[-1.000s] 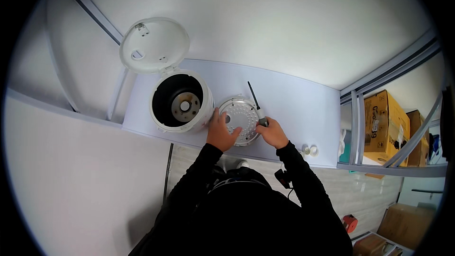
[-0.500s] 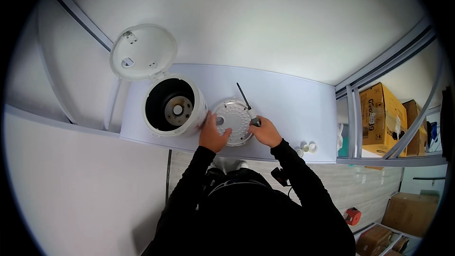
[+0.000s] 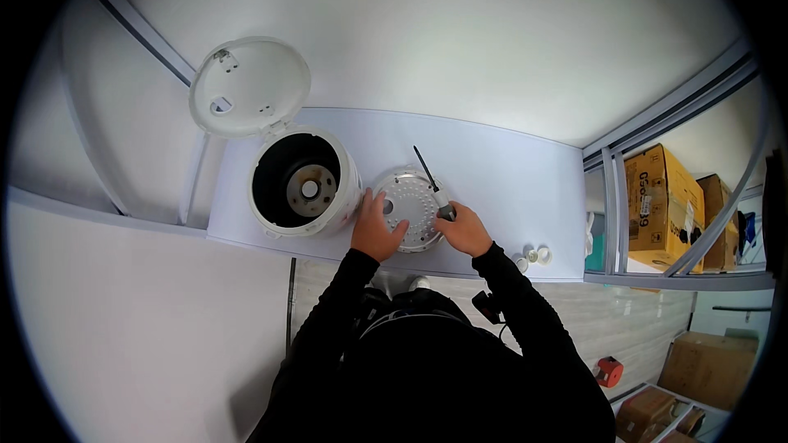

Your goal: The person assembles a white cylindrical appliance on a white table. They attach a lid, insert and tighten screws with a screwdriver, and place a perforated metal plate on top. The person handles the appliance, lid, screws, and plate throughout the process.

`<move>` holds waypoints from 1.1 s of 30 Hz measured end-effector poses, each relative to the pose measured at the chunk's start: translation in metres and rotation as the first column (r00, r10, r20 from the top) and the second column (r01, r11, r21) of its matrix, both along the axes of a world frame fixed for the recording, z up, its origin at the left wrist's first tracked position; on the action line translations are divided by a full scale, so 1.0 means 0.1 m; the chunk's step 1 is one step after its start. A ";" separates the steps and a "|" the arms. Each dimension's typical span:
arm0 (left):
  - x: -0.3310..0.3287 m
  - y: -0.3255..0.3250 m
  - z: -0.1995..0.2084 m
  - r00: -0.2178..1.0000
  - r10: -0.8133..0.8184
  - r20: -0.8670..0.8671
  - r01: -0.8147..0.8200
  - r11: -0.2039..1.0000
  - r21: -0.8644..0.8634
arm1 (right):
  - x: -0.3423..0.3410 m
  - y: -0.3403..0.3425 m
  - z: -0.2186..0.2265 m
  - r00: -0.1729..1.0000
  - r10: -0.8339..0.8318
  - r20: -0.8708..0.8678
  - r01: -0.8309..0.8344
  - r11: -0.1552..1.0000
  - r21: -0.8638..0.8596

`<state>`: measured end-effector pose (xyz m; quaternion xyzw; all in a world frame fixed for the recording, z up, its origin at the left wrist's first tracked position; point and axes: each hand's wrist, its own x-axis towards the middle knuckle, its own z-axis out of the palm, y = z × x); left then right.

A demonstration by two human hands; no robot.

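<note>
A round metal inner lid plate point(image 3: 413, 203), dimpled and with a round hole near its left side, lies on the white table. My left hand point(image 3: 376, 230) is at its lower left edge, thumb and fingers spread and open. My right hand point(image 3: 465, 230) is closed around the grey-and-white handle of a screwdriver point(image 3: 428, 169). Its dark shaft points up and away to the left, above the plate's right side. To the left of the plate stands a white rice cooker point(image 3: 350, 189) without an inner pot, its heating plate point(image 3: 310, 190) showing, and its lid point(image 3: 250, 86) swung up.
Small white round parts point(image 3: 532, 255) sit near the front right of the table point(image 3: 509, 172). Beyond the metal frame at the right are a yellow cardboard box point(image 3: 663, 205) and a brown one. A red object point(image 3: 609, 372) is on the floor at the lower right.
My left hand has shifted slightly right along the plate's edge. My right hand and the screwdriver have moved only a little; the view has shifted slightly.
</note>
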<state>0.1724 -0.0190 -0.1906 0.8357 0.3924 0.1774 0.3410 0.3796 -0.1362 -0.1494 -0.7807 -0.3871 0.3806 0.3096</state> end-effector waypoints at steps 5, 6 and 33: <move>0.01 0.03 -0.02 1.000 0.000 -0.015 0.000 1.000 -0.025 | -0.03 0.00 0.07 1.000 -0.013 0.008 0.013 1.000 0.008; 0.01 0.03 -0.03 1.000 0.001 -0.010 -0.001 1.000 -0.023 | -0.03 0.00 0.10 1.000 -0.016 0.019 0.015 1.000 0.016; 0.04 0.10 -0.04 0.982 -0.063 -0.178 0.065 0.998 0.001 | -0.06 -0.03 0.07 0.994 -0.011 0.110 0.013 1.000 -0.016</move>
